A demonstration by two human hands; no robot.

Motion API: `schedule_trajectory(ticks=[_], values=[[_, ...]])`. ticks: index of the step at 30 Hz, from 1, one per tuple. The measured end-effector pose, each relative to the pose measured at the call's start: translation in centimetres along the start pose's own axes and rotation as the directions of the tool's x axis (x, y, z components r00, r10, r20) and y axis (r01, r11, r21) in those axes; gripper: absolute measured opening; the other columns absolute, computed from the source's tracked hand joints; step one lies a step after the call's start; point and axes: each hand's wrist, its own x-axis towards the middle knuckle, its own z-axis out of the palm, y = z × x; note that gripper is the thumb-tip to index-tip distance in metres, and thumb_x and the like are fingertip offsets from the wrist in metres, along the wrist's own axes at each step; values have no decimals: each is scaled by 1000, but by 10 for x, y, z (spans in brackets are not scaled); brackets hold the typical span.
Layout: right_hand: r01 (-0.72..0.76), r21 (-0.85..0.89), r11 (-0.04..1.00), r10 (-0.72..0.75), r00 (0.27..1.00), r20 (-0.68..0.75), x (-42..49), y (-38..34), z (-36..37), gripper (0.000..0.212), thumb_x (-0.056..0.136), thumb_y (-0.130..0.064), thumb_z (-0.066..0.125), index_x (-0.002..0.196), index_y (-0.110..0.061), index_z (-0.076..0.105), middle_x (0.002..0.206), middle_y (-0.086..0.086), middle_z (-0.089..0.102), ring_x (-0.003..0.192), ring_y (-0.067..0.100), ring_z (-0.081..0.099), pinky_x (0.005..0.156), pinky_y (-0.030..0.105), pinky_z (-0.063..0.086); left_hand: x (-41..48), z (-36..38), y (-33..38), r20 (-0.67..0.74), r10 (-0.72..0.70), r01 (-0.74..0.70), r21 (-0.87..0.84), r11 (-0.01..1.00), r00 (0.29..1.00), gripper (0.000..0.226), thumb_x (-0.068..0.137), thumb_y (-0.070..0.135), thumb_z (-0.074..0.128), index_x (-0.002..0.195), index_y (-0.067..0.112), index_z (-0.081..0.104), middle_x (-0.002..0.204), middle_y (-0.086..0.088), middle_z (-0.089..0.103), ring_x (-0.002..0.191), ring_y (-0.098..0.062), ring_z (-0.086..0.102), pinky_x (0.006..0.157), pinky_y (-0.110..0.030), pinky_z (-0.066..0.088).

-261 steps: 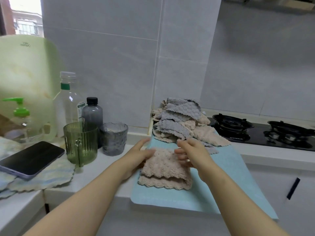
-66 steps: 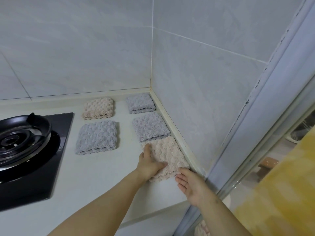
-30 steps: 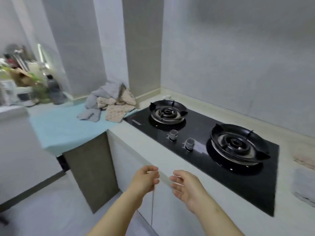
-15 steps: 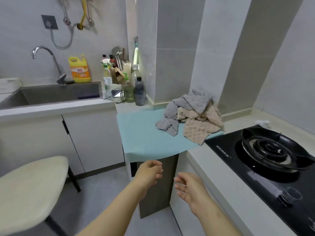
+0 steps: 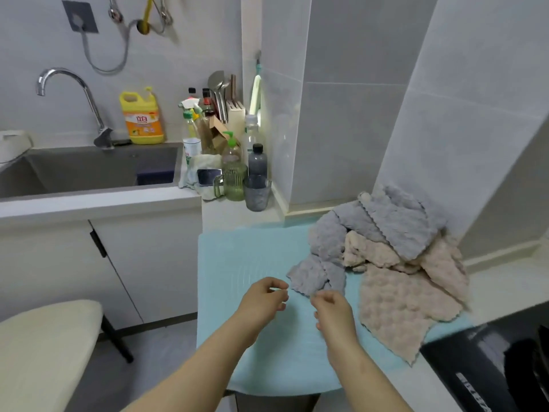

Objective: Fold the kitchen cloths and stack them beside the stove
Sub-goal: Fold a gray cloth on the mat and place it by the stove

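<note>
Grey cloth [image 5: 319, 275] (soft, light, floppy) should lift by its near corner; left hand [image 5: 263, 301] and right hand [image 5: 334, 312] hover loosely curled, seemingly empty.

A loose pile of kitchen cloths [image 5: 383, 254], grey ones tangled over beige, lies unfolded on a pale blue mat [image 5: 237, 263] spread over the table [image 5: 234, 214]. One beige cloth [image 5: 398, 304] spreads flat toward the black stove [image 5: 475, 364] at the lower right. Both hands hover above the mat with fingers loosely curled. The left hand [image 5: 263, 298] holds nothing. The right hand [image 5: 332, 307] sits just beside a grey cloth's corner [image 5: 312, 278], possibly brushing it. Behind stand a green cup [image 5: 233, 184] and a grey cup [image 5: 257, 193]. Further left are the sink [image 5: 89, 171] and a yellow bottle [image 5: 142, 117].
</note>
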Motion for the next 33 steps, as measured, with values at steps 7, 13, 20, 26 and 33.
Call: schedule_trajectory(ticks=[7,13,20,26,33], values=[[71,-481,874,-229,932,-280,74,6,52,29,79,-17,62,107,-26,58,124,1,53,115,24,47,92,35,40,109,-24,2,120,36,-52,135,989,992,18,87,14,51,98,25,59,82,1,62,77,-15,57,71,-25,43],[-186,-647,740,-265,803,-533,118,5,104,41,76,-24,63,117,-27,58,132,-1,49,117,28,43,94,38,34,214,-48,15,380,130,-240,259,936,916,23,86,13,49,87,35,56,74,2,59,67,-14,54,66,-27,43],[-257,-585,769,-382,548,-744,129,19,147,20,77,-14,52,85,-12,70,88,8,69,82,32,59,75,37,46,260,-71,11,658,111,-370,270,889,745,20,88,7,52,88,25,59,73,0,59,50,1,55,52,-23,50],[-160,-465,871,-357,445,-821,116,15,178,17,87,-20,47,73,-23,56,73,-10,52,79,18,45,73,30,34,273,-76,9,859,293,-834,238,498,420,26,93,19,47,117,25,55,98,15,49,82,1,46,71,-3,32],[52,-330,942,-328,337,-883,106,14,188,12,81,-29,46,78,-23,56,76,-7,59,76,9,53,69,28,37,272,-80,-9,812,508,-893,35,448,287,28,81,29,53,109,28,58,103,19,50,78,4,54,74,-15,41]])
